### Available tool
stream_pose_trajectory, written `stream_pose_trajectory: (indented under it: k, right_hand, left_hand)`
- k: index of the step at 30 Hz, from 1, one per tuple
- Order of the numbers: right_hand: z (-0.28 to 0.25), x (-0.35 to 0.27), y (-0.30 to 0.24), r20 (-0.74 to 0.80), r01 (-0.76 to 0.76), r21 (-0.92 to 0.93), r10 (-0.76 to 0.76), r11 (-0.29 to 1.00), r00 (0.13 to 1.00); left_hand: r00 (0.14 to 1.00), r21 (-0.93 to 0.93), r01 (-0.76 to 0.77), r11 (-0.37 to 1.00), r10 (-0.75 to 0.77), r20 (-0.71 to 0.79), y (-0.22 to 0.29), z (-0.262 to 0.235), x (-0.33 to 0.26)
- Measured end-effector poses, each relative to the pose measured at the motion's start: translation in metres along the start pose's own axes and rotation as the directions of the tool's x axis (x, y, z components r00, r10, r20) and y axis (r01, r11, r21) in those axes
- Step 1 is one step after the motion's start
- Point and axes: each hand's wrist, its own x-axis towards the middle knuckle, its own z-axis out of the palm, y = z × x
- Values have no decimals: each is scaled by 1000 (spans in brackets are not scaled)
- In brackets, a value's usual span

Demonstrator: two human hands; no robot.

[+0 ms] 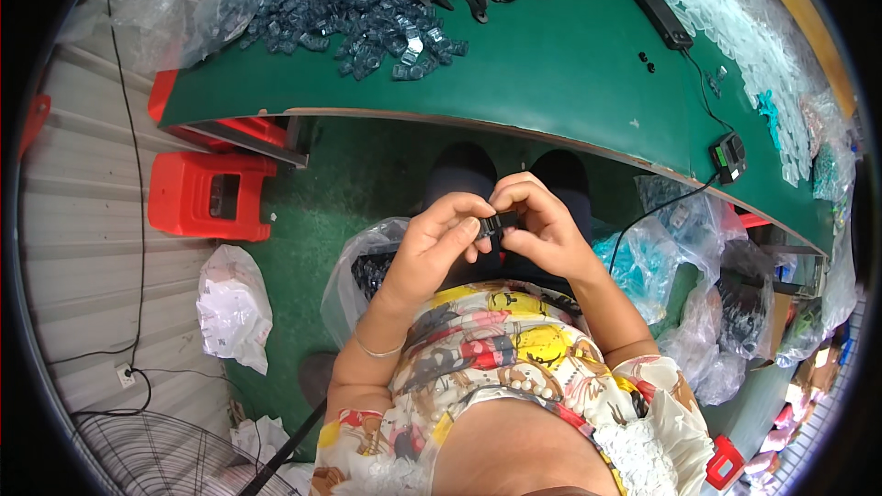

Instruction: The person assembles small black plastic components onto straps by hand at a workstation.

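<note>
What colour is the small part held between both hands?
The small part is black, shown best in the head view.

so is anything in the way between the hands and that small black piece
Nothing visible: the left hand and right hand both have fingers directly on the small black piece. The green table lies beyond the hands.

Black piece (497,223) between the fingers (457,239); green table (551,55) beyond; red stool (182,195) leftward; white blouse (540,345), yellow-and-red print, below them.
</note>
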Motion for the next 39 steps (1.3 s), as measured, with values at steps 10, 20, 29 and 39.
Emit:
stream_pose_trajectory:
  k: [10, 20, 29, 39]
  right_hand:
    - [0, 3, -14, 127, 78, -250, -47, 965, 991]
    - [7, -2, -7, 92, -68, 27, 65, 997, 994]
    - [2, 14, -22, 213, 226, -455, -142, 861, 967]
    - [-2, 7, -19, 43, 10, -509, 14, 861, 999]
  left_hand:
    - [988, -377, 141, 915, -103, 120, -4, -4, -1]
    - [988, -408, 131, 903, -85, 129, -12, -7, -3]
    - [997, -168, 72, 983, -67, 35, -7, -8, -4]
    - [978, 184, -82, 979, 115, -174, -17, -3, 0]
